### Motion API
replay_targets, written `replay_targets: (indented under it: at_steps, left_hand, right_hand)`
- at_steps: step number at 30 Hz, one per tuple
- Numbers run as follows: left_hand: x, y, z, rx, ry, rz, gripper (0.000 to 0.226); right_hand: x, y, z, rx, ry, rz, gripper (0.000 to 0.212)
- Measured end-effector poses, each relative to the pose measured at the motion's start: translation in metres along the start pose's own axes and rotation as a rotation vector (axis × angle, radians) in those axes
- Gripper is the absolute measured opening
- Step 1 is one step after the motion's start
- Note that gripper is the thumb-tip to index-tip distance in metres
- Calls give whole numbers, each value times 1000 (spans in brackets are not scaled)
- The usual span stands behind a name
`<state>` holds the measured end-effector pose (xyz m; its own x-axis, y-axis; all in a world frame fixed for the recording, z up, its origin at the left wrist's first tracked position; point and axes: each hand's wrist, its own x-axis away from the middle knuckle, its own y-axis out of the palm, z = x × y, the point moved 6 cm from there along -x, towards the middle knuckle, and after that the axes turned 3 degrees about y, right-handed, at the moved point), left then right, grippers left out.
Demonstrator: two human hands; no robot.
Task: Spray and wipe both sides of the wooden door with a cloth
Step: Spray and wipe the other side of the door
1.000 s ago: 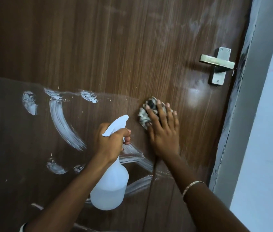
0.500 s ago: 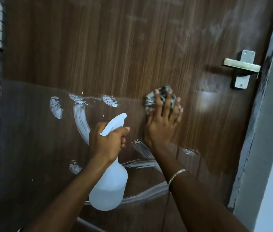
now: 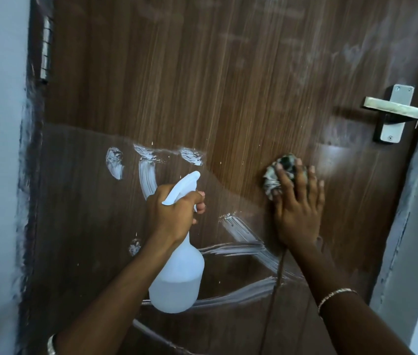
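Fingers (image 3: 299, 180) straight and spread, your right hand (image 3: 297, 216) presses the bunched cloth (image 3: 271, 180) flat against the wooden door (image 3: 228, 85), below and left of the lever handle (image 3: 392, 111). Your left hand (image 3: 172, 216) is curled round the neck of the spray bottle (image 3: 177, 280), its nozzle (image 3: 193, 176) toward the panel. The next stroke, as I read it, turns on this: the unwiped foam streaks (image 3: 241, 249) lie down and to the left of the cloth, their long lines running mostly across the door, and your right hand is the one placed to reach them. More dabs (image 3: 115, 162) sit well left, beyond the bottle. Against half a second ago, the cloth has slid lower and a little toward the handle side, while the bottle hand has barely shifted.
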<state>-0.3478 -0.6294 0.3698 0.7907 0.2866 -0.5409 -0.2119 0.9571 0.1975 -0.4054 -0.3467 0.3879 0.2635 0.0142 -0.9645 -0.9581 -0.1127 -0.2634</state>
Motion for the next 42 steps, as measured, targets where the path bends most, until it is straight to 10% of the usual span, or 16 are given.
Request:
replay_targets:
  at_steps: [4,11,17,27,34,42]
  left_hand:
    - [-2,-14,5,11,-4,-15,4]
    - [-3,-37,15,2,44,33,12]
    - [8,-53,11,-30,19,77,14]
    - [5,-88,26,-83,35,106,7]
    - [4,-122,27,-126,58,197,2]
    - [6,-153,23,-120,-28,199,17]
  right_hand:
    - [-9,16,-44,-64,295,66,61]
    - [-44,47,-199,-25,-268,-5,66]
    - [-42,33,-150,62,-500,-74,61]
    - [-21,28,-136,-107,294,27,66]
    - [-45,58,-265,-79,-369,-114,64]
    - [-23,31,-171,-48,-334,-133,64]
